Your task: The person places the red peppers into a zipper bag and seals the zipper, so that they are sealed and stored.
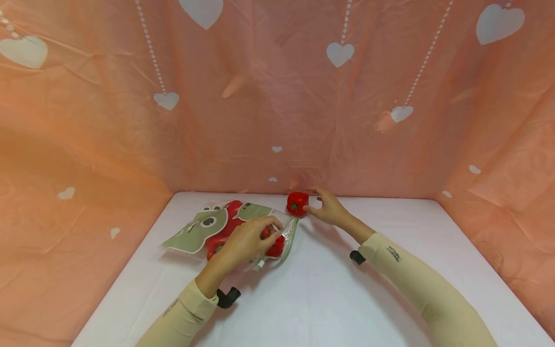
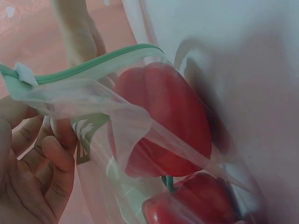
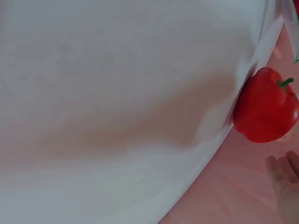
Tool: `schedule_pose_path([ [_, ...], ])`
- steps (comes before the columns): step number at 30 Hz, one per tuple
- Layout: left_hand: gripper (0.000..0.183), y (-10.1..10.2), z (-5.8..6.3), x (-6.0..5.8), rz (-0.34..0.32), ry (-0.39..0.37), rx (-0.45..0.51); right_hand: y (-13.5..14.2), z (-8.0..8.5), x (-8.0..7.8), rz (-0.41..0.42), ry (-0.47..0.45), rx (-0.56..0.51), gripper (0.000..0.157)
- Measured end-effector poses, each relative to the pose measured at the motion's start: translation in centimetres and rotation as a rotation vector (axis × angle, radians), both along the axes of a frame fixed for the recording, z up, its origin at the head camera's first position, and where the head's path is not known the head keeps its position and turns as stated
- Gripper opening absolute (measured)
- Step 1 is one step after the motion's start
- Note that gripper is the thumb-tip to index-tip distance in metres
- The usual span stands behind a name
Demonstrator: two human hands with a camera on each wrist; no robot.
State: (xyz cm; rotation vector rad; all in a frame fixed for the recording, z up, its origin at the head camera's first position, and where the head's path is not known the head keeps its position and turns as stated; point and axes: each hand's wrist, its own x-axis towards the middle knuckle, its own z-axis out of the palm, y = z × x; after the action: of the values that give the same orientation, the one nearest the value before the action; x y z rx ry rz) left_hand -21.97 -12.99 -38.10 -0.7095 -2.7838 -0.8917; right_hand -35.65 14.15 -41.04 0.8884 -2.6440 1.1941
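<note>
A clear zip bag (image 1: 184, 239) with a green animal print lies on the left part of the table, red bell peppers inside it. My left hand (image 1: 248, 238) pinches the bag by its opening, close to the white slider (image 2: 25, 73) on the green zip strip (image 2: 107, 57). Through the plastic, the left wrist view shows one bell pepper (image 2: 163, 121) above another (image 2: 194, 200). Outside the bag, by the table's back edge, sits a single red bell pepper (image 1: 297, 204) with a green stem. My right hand (image 1: 331, 211) is just right of it, fingers extended and holding nothing.
The table (image 1: 329, 299) has a white cover. Orange-pink curtains (image 1: 303, 120) with white hearts stand behind it and along both sides. A dark wrist-camera piece (image 1: 228, 298) sticks out below the left cuff, another (image 1: 357, 257) below the right.
</note>
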Motion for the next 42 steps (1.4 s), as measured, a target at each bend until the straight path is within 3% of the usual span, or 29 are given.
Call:
schedule_pose_path([
  [6, 0.013, 0.0, 0.1, -0.1, -0.003, 0.006, -0.001, -0.1, -0.2, -1.3, 0.07, -0.047, 0.098, 0.074],
  [12, 0.014, 0.1, 0.0, 0.0, 0.007, -0.009, 0.011, -0.2, -0.9, -2.2, 0.138, -0.026, 0.171, 0.081],
  [20, 0.014, 0.2, -0.1, 0.0, 0.005, -0.018, 0.015, -0.1, -1.1, -2.0, 0.035, -0.103, 0.224, 0.071],
  [27, 0.015, 0.1, 0.0, -0.1, 0.013, -0.019, 0.006, 0.5, -0.8, -1.7, -0.047, -0.051, 0.209, 0.057],
  [34, 0.017, 0.0, -0.1, -0.2, 0.011, -0.01, -0.01, 0.4, -1.0, -1.7, -0.073, -0.013, 0.19, 0.046],
  [38, 0.017, 0.0, -0.1, -0.2, 0.01, -0.011, -0.01, 0.3, -1.0, -1.5, -0.061, -0.021, 0.184, 0.049],
  [42, 0.016, 0.0, -0.2, -0.2, 0.015, -0.014, -0.009, 0.4, -1.0, -1.4, -0.046, -0.011, 0.198, 0.064],
])
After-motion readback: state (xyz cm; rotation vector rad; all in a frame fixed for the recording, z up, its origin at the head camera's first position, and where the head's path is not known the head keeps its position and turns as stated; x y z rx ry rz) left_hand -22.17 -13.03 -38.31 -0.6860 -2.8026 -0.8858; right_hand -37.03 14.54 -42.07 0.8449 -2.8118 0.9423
